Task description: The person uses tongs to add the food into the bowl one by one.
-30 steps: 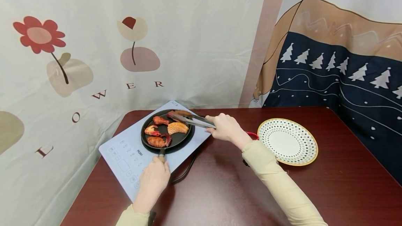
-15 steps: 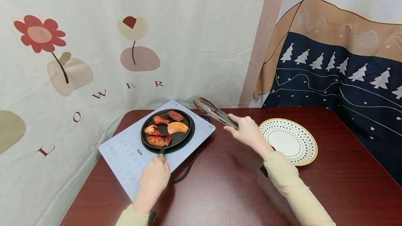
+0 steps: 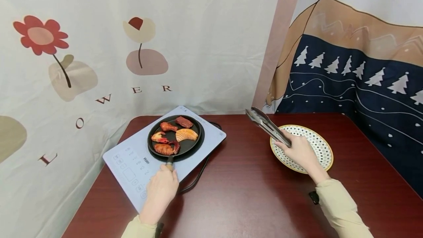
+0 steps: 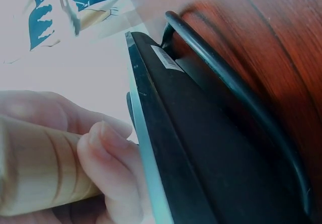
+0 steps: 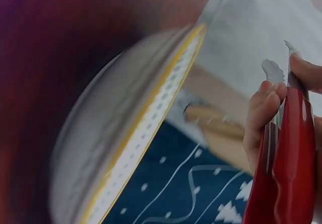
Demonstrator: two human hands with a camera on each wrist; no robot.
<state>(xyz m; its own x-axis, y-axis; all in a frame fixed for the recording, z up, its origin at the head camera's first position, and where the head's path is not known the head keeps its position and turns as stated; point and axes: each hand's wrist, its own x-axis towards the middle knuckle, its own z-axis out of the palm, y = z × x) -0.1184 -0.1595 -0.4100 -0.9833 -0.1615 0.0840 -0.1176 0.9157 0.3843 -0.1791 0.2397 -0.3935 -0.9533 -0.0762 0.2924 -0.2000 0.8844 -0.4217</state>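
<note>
My left hand (image 3: 162, 184) grips the wooden handle (image 4: 37, 168) of a small black frying pan (image 3: 189, 146) on an induction cooktop (image 3: 115, 157). In the pan lie a red meat slab (image 3: 184, 122), a drumstick (image 3: 168, 126), an orange salmon slice (image 3: 186, 134), a crab claw (image 3: 159, 137), a tentacle (image 3: 176, 147) and a ridged brown piece (image 3: 163, 149). My right hand (image 3: 301, 152) holds metal tongs (image 3: 267, 126) with red handles (image 5: 294, 158) above a dotted, yellow-rimmed plate (image 3: 325, 149). The tong tips point away to the left, with no food between them.
A black cable (image 3: 196, 182) curves beside the cooktop's right side. The dark red-brown table (image 3: 238, 194) stands against a printed curtain (image 3: 211, 47). A navy tree-patterned cloth (image 3: 333, 87) hangs behind the plate.
My right hand has carried the tongs from over the meat slab in the pan rightward to above the plate. The slab still lies in the pan. My left hand stays on the handle.
</note>
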